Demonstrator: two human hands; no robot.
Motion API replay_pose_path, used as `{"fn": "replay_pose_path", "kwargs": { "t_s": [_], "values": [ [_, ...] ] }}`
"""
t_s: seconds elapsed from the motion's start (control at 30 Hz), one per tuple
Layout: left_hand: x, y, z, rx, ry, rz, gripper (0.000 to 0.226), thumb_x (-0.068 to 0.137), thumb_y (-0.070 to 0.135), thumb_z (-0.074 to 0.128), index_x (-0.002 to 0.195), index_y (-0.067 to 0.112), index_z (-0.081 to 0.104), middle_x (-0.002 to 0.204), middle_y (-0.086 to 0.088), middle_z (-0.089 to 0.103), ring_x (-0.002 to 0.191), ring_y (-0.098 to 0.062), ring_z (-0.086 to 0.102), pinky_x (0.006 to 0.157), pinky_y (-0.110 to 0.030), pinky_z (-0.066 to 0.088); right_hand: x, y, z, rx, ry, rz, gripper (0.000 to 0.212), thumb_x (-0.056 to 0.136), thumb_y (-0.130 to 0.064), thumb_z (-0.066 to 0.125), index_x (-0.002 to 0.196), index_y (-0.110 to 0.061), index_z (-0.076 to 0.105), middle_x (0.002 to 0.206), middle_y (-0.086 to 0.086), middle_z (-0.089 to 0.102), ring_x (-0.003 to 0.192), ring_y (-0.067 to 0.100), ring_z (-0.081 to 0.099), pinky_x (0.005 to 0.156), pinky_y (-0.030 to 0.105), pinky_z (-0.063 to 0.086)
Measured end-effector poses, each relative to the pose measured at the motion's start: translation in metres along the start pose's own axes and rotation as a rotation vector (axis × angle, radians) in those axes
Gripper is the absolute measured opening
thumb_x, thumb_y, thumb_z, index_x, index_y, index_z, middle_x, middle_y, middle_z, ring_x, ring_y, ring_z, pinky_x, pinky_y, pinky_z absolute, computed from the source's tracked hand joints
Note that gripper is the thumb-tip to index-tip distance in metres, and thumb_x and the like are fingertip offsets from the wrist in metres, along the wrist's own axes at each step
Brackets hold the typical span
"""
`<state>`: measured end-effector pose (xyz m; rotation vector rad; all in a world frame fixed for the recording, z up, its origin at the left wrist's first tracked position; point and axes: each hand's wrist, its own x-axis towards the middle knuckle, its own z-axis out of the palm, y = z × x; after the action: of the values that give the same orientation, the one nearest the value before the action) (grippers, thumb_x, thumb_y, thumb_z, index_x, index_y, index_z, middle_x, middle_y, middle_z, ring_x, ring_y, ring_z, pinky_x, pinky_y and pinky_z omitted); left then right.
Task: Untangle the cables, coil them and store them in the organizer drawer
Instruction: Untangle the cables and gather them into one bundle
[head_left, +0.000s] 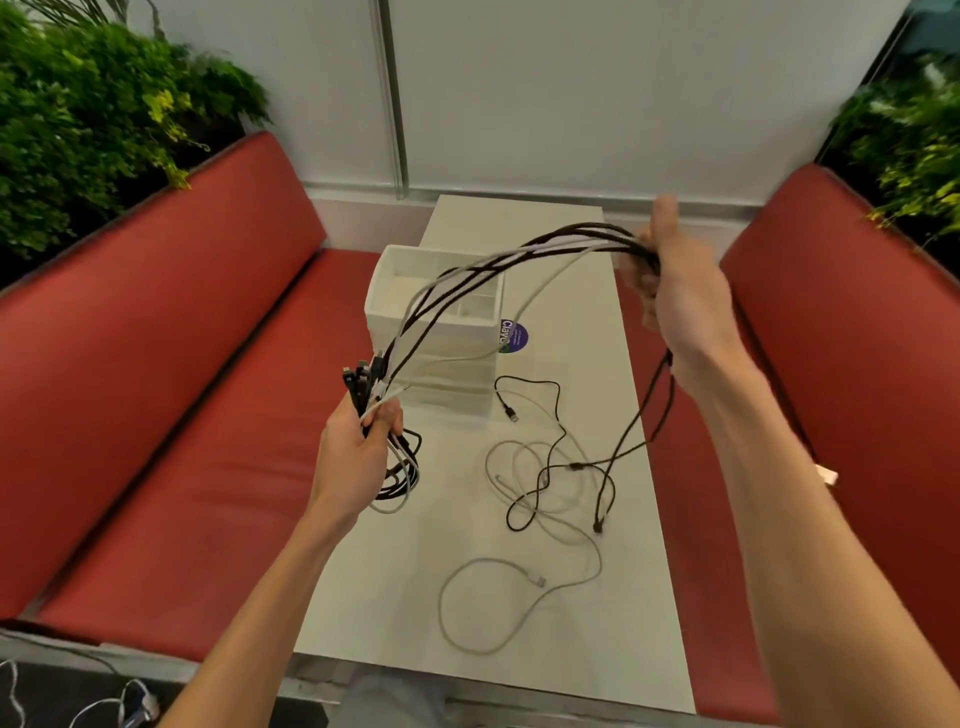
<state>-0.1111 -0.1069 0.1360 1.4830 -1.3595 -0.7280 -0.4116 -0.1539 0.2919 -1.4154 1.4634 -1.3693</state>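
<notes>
A bundle of black and white cables (467, 275) arcs in the air above the white table (415, 597). My left hand (358, 452) grips one end, with several black plugs sticking up from my fist and short loops hanging below it. My right hand (670, 280), raised at the far right, grips the other end of the bundle. From it black strands drop to a loose tangle of black and white cables (550, 483) lying on the table. The white organizer (441, 322) stands at the table's far left, its top compartments open to view behind the arc.
Red cushioned benches (156, 389) flank the narrow table on both sides. A round purple sticker (514, 338) lies next to the organizer. Green plants (93, 119) fill the back corners. More white cable (104, 701) lies on the floor at bottom left.
</notes>
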Motion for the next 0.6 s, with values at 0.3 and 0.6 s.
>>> {"fn": "replay_pose_path", "kwargs": {
  "t_s": [0.3,0.6],
  "values": [
    [-0.005,0.019,0.022,-0.188,-0.084,-0.019,0.024,0.11,0.01,0.059,0.088,0.004,0.063,0.086,-0.016,0.066,0.081,-0.013,0.061,0.08,-0.013,0.047,-0.004,-0.031,-0.046,-0.276,0.25,-0.329,0.075,0.108,-0.064,0.054,0.06,-0.009,0.038,0.056,0.011,0.04,0.053,0.012,0.032,0.062,0.037,0.027],
    [-0.01,0.035,0.049,-0.216,-0.175,-0.041,0.023,0.108,0.021,0.065,0.095,0.012,0.081,0.097,0.01,0.082,0.097,-0.002,0.074,0.084,-0.006,0.046,-0.011,-0.013,-0.096,-0.486,0.445,-0.255,0.059,0.099,-0.068,0.061,0.047,-0.04,0.052,0.047,-0.011,0.043,0.05,0.008,0.037,0.065,0.032,0.035]
  ]
}}
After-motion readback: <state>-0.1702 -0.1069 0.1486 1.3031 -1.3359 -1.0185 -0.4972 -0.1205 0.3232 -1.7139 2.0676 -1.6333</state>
